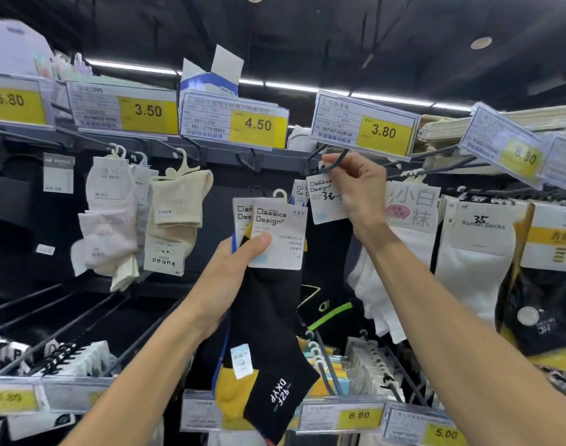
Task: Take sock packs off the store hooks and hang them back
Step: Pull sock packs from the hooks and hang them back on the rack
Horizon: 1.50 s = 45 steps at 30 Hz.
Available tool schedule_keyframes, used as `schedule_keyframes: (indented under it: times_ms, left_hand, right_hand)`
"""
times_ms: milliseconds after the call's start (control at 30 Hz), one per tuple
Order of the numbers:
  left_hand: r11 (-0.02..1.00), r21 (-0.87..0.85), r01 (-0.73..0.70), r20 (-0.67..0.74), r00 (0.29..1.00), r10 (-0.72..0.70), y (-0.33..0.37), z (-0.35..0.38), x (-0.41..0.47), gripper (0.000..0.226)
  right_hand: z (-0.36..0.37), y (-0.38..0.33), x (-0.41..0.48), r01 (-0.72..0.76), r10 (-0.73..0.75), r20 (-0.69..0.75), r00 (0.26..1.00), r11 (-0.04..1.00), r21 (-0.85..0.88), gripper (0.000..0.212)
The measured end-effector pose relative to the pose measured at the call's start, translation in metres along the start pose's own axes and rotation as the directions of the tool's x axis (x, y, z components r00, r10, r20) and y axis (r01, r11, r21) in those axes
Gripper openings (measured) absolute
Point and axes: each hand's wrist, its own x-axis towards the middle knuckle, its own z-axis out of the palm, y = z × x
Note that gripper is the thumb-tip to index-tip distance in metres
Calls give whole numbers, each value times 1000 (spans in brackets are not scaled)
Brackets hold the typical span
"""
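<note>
- Sock packs, black with yellow patches, sit in the left hand, thumb pressed across the white "Classics Design" card, fingers wrapped behind; more than one card shows in that grip, fanned slightly.
- From the head view, the socks hang down below the left hand, toe end pointing down and to the right, a white plastic hanger loop poking up above the cards.
- Up and to the right of that, the right hand is raised to the dark wire store hook, fingers pinched closed around the hook's tip.
- Just beside the right hand's fingers, on its left, another "Classics Design" pack hangs at the hook, its card touching the palm side of the hand; whether its loop is fully on the wire, I cannot tell.
- Above the right hand, a price tag reading 3.80 tilts out from the shelf edge; further left, above the left hand, one reading 4.50.
- Right of the right hand, white socks with a "Kunao Socks" card hang on their own hook.
- Left of the left hand, well apart, cream and pale pink socks hang in a cluster.
- Below both forearms, rows of lower hooks hold more packs, with a 6.80 tag at the front.
</note>
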Motion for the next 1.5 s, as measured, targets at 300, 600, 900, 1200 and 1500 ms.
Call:
schedule_keyframes:
  times_ms: [300,600,900,1200,1500]
  left_hand:
    - [995,18,-96,60,994,95,-3,5,4,22]
    - [957,104,-272,113,959,260,-5,14,14,26]
    - [932,228,-282,196,951,239,-6,23,24,20]
    - [899,347,-267,175,960,218,-7,32,40,18]
    - [853,500,-147,36,988,149,-10,41,65,17]
  right_hand:
    - [-11,-4,-20,116,-83,111,990,936,-333,26]
    - [-15,-56,-90,85,-68,187,980,993,-84,8]
    - [-24,-61,-72,-44,62,285,957,997,-69,15]
    - [-25,-48,-66,-78,74,149,986,997,24,13]
    - [-23,-33,-27,-153,152,-75,985,988,1,15]
